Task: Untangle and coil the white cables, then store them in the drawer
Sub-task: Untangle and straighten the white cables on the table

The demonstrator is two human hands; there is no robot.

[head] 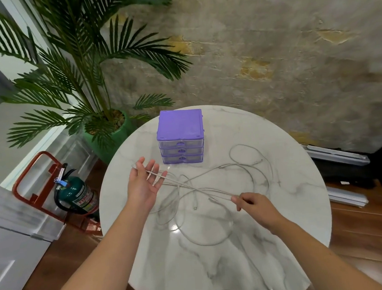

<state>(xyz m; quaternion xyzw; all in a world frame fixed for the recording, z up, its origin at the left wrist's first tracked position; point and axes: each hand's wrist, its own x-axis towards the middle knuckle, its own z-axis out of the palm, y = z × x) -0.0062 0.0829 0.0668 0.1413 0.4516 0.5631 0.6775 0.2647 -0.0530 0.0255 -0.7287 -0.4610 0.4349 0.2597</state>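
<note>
Round marble table, left hand spread under white cables, right hand pinching them

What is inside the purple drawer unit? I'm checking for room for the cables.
All three drawers of the drawer unit are closed. Their clear fronts look blurred, so any contents cannot be made out.

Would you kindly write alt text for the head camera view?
A person's left hand, open, and right hand, pinching, stretch white cables over a round marble table. A purple drawer unit, drawers closed, stands behind.
</note>
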